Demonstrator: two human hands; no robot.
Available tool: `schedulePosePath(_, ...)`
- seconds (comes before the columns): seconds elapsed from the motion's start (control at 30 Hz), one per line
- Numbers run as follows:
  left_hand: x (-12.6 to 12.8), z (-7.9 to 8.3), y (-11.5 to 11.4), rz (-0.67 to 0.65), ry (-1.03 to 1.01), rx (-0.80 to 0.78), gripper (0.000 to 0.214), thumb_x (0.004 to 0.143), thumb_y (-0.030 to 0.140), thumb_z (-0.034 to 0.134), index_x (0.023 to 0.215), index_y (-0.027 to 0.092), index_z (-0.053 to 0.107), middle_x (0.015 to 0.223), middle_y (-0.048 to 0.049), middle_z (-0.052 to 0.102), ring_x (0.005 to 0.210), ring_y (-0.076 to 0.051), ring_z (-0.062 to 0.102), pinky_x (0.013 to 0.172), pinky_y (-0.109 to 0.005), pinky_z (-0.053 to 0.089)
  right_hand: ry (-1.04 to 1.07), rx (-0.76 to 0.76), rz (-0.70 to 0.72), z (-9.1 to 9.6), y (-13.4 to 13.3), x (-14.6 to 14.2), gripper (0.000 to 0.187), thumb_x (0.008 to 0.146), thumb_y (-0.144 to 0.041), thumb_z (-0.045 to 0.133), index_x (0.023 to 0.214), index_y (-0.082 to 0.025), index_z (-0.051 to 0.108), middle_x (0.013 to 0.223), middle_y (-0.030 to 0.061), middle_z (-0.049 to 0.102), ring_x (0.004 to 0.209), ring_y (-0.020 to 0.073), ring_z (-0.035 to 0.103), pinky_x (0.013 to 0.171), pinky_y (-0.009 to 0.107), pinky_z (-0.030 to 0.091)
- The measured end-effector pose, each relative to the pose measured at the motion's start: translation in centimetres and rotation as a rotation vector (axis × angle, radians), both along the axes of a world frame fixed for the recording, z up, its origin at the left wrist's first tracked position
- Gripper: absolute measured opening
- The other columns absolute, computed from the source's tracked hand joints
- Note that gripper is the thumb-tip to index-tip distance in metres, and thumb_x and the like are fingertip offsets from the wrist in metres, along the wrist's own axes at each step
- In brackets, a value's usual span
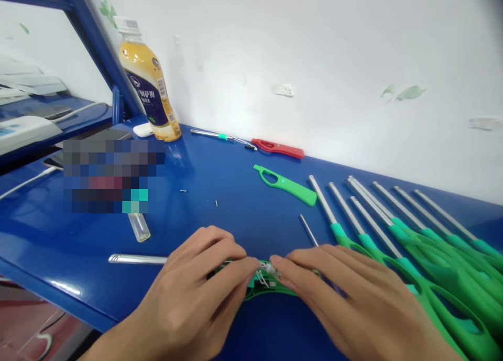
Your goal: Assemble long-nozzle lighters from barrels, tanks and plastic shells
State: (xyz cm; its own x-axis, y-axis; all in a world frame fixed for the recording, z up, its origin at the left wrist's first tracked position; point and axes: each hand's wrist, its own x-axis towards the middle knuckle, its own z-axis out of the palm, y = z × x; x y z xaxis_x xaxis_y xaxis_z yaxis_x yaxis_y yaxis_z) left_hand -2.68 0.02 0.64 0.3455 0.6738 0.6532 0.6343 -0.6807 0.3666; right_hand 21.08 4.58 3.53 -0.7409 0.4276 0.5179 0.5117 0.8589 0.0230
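An opened green utility lighter (275, 292) lies low over the table between my hands, its white inner parts and wires showing. My left hand (192, 293) is closed around its front part, thumb and forefinger pinched at the inner parts. The lighter's metal tube (137, 259) sticks out to the left beyond that hand. From the other side, my right hand (349, 293) has its fingers closed on the rear of the lighter, at a small whitish, translucent piece (270, 267). The palms and most of the handle are hidden.
Several green lighters (444, 256) lie at right beside a thin metal rod (308, 229). Behind are a green shell half (288, 187), a red shell (278, 148) and a metal tube with wires (208, 134). A drink bottle (149, 88), transparent tank (139, 227) and small screws (216, 203) stand or lie left.
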Motion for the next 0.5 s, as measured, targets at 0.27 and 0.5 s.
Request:
schedulePosePath(0.27,-0.20,-0.18,-0.04,0.004,0.046,-0.002,0.025,0.096,-0.003,0.063,0.114,0.012,0.072,0.096,-0.0064,0.069,0.097,-0.019,0.056,0.084,-0.036,0.053,-0.067,-0.021,0.033,-0.48,-0.12,0.29,0.032,0.110,-0.012,0.040,0.122,-0.020,0.068,0.094,-0.0006,0.078,0.078,0.0132,0.072,0.070,0.030,0.052)
schedulePosePath(0.5,-0.16,-0.07,0.00,-0.001,0.065,0.006,0.025,0.097,-0.003,0.062,0.115,0.012,0.071,0.097,-0.0058,0.069,0.097,-0.019,0.057,0.086,-0.036,0.053,-0.057,-0.014,0.027,-0.53,-0.27,0.13,0.035,0.110,-0.011,0.034,0.120,-0.021,0.066,0.092,-0.0001,0.078,0.076,0.0132,0.072,0.070,0.030,0.051)
